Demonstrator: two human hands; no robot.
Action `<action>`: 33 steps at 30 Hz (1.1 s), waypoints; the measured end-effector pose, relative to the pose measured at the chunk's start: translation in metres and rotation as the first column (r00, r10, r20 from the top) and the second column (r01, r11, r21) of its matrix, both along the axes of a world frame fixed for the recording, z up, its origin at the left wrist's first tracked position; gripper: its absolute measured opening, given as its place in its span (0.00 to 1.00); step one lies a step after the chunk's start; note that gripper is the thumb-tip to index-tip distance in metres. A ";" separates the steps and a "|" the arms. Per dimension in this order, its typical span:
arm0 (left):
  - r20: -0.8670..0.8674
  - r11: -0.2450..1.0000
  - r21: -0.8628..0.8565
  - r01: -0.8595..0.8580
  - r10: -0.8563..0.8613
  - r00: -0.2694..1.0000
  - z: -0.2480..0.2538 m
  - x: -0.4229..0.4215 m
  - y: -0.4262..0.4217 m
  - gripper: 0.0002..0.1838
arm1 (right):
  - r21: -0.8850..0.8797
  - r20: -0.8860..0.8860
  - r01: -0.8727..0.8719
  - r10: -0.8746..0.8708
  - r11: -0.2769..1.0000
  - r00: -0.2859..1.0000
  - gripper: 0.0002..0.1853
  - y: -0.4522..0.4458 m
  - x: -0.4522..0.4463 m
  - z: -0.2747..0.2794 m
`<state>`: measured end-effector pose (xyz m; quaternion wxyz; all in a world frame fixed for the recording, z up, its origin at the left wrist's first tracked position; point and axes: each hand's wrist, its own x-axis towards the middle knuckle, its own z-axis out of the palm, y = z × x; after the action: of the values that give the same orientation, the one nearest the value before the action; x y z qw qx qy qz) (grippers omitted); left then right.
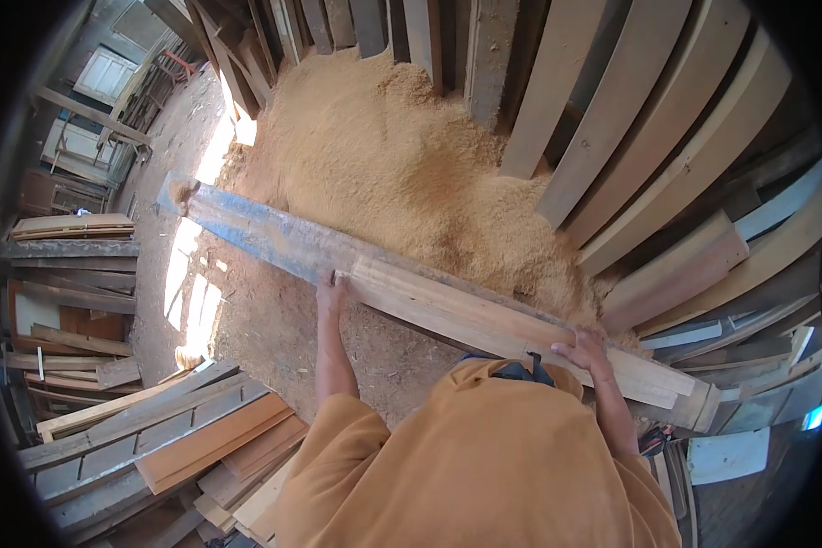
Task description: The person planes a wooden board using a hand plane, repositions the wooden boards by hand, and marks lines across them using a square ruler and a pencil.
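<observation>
A long light wooden board (pixel 466 310) lies along a narrow blue-grey bench (pixel 283 236) that crosses the view from upper left to lower right. At the board's left end is my left hand (pixel 331 290), its fingers wrapped over the end. My right hand (pixel 586 350) rests on the board toward its right part, with the thumb spread apart from the fingers and pointing left. The undersides of both hands are hidden.
Behind the bench spreads a large sawdust heap (pixel 384 155). Planks (pixel 612 110) lean upright at the back right. Stacked boards (pixel 192 438) fill the lower left, with more timber (pixel 73 283) along the left side. Sunlit patches mark the floor (pixel 247 320).
</observation>
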<state>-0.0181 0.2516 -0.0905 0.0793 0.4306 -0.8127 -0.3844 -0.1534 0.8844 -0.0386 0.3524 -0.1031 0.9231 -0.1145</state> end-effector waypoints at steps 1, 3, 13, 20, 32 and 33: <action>-0.094 0.964 0.262 0.037 -0.013 0.996 -0.004 0.003 -0.004 0.24 | -0.012 -0.005 -0.008 0.008 1.000 1.000 0.51 0.000 -0.001 -0.001; -0.182 0.978 0.200 -0.057 0.095 0.979 -0.020 0.001 -0.001 0.23 | 0.011 -0.009 -0.006 0.006 1.000 1.000 0.51 0.002 0.000 -0.003; -0.217 0.982 0.162 0.101 -0.064 0.974 -0.027 0.005 0.016 0.24 | -0.037 -0.004 0.014 -0.015 0.999 1.000 0.49 -0.005 0.002 0.011; -0.142 0.999 0.051 0.001 0.007 0.990 -0.043 0.001 0.014 0.23 | -0.040 -0.050 -0.011 0.009 0.999 0.999 0.46 -0.003 0.001 0.003; -0.042 0.998 -0.060 -0.012 0.009 0.999 0.002 -0.010 0.035 0.22 | -0.018 -0.040 0.012 -0.012 1.000 0.999 0.48 -0.003 0.003 0.004; -0.042 0.999 -0.052 -0.016 0.014 0.999 0.001 -0.011 0.035 0.22 | -0.020 -0.028 0.020 -0.021 1.000 0.999 0.48 -0.003 0.002 0.006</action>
<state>-0.0290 0.2865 -0.0898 0.1101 0.4263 -0.8175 -0.3713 -0.1511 0.8817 -0.0328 0.3371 -0.0986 0.9278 -0.1256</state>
